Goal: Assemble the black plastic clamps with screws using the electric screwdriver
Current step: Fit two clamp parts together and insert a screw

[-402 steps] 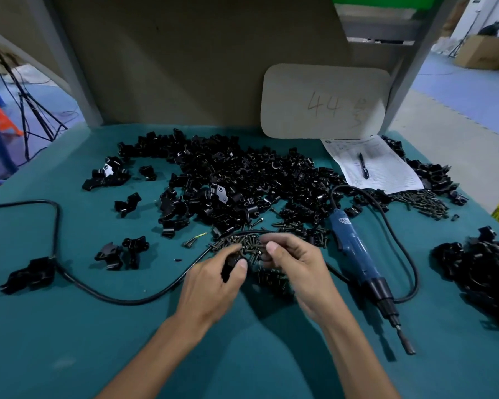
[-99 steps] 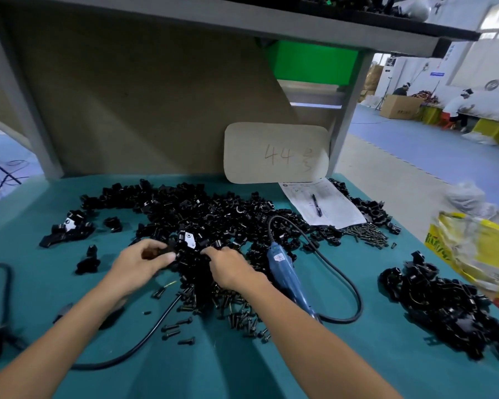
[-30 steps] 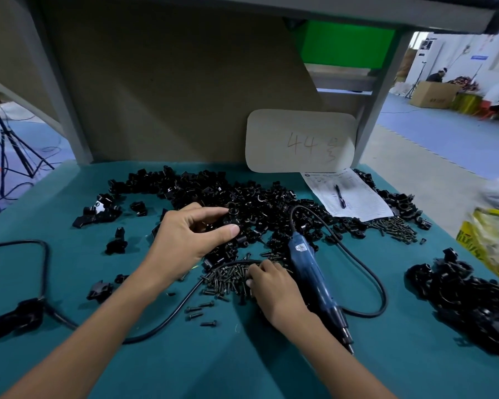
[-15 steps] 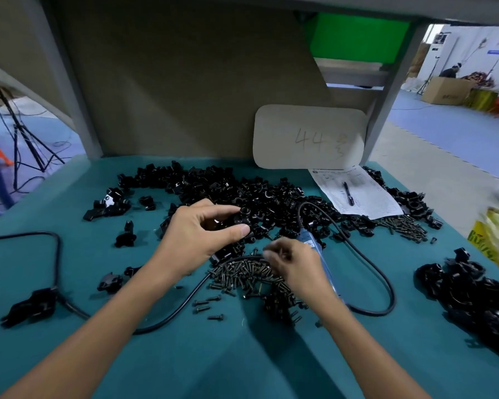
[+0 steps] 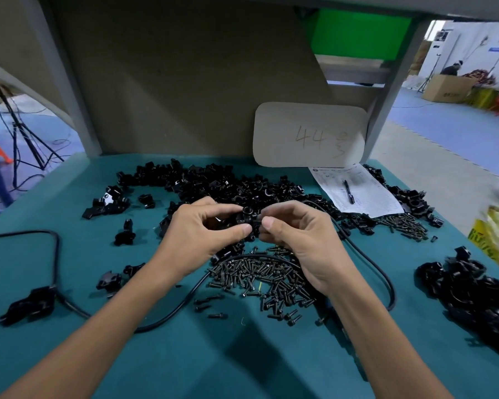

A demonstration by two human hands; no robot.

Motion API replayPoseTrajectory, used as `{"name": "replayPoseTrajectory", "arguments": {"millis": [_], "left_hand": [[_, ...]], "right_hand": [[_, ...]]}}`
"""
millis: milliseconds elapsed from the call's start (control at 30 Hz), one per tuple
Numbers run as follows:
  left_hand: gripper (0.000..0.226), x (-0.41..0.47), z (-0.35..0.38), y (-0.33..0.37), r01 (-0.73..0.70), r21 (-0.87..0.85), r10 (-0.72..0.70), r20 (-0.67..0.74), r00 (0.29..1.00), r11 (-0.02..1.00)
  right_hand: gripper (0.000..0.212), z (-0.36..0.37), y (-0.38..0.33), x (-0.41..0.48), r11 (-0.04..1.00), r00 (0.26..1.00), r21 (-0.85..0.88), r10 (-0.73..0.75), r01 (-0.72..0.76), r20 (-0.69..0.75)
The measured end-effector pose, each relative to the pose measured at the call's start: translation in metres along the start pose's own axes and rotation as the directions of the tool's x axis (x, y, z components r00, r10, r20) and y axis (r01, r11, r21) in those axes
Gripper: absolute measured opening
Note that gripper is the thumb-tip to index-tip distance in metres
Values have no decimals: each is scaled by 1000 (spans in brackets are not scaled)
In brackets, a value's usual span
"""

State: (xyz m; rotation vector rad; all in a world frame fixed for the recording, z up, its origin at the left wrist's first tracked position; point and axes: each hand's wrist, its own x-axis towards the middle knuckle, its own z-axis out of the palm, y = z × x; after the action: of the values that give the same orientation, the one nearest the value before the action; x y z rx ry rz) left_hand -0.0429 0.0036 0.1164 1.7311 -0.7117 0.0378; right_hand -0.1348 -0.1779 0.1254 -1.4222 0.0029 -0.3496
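Note:
My left hand (image 5: 202, 234) pinches a black plastic clamp (image 5: 247, 216) between thumb and fingers, lifted above the teal table. My right hand (image 5: 300, 237) meets it from the right, thumb and forefinger pinching a small dark screw (image 5: 257, 223) against the clamp's side. Below both hands lies a heap of loose black screws (image 5: 260, 280). A big pile of black clamps (image 5: 213, 185) spreads behind the hands. The electric screwdriver is hidden under my right forearm; only its black cable (image 5: 369, 263) shows.
A second heap of black clamps (image 5: 473, 289) sits at the right edge, more screws (image 5: 404, 226) near a paper sheet with a pen (image 5: 347, 191). A cardboard sign marked 44 (image 5: 310, 135) leans at the back. A black cord with plug (image 5: 32, 303) lies left.
My right hand rose from the screw heap with a screw and came to the clamp. My left hand lifted the clamp off the pile toward it.

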Motion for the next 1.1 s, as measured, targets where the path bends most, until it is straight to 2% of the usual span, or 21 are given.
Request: {"name": "replayPoseTrajectory", "arguments": {"millis": [67, 267, 467, 500, 567, 667, 800, 867, 967, 1100], "left_hand": [[30, -2, -1, 0, -9, 5, 9, 23, 1000, 1000], [35, -5, -1, 2, -29, 31, 28, 33, 999, 999], [36, -7, -3, 3, -54, 76, 54, 2, 999, 996], [36, -7, -3, 4, -68, 96, 68, 7, 998, 993], [36, -8, -2, 7, -99, 118, 98, 11, 995, 988], [36, -7, -2, 8, -114, 114, 113, 13, 993, 987], [35, -8, -4, 9, -131, 115, 129, 29, 991, 985], [35, -9, -5, 9, -133, 123, 130, 34, 991, 983], [38, -10, -5, 11, -115, 119, 111, 37, 993, 986], [36, -13, -3, 14, -112, 108, 105, 71, 992, 988]], "right_hand": [[12, -1, -1, 1, 999, 1000, -42, 7, -6, 29], [9, 1, 7, 4, 999, 1000, -39, 19, -19, -8], [11, -6, 2, 4, 993, 995, -103, 64, -56, 76], [7, -5, 0, 5, 985, 993, -158, 78, -65, 83], [18, -4, -3, 5, 935, 993, -354, 63, -24, 99], [30, -4, -9, 4, 782, 982, -615, 20, 103, 189], [31, -6, -18, 5, 793, 940, -602, 130, 92, 315], [34, -8, -18, 6, 785, 936, -611, 135, 100, 326], [26, -11, -19, 6, 782, 931, -617, 156, 88, 330], [40, -10, -18, 4, 819, 931, -568, 134, 88, 338]]}}
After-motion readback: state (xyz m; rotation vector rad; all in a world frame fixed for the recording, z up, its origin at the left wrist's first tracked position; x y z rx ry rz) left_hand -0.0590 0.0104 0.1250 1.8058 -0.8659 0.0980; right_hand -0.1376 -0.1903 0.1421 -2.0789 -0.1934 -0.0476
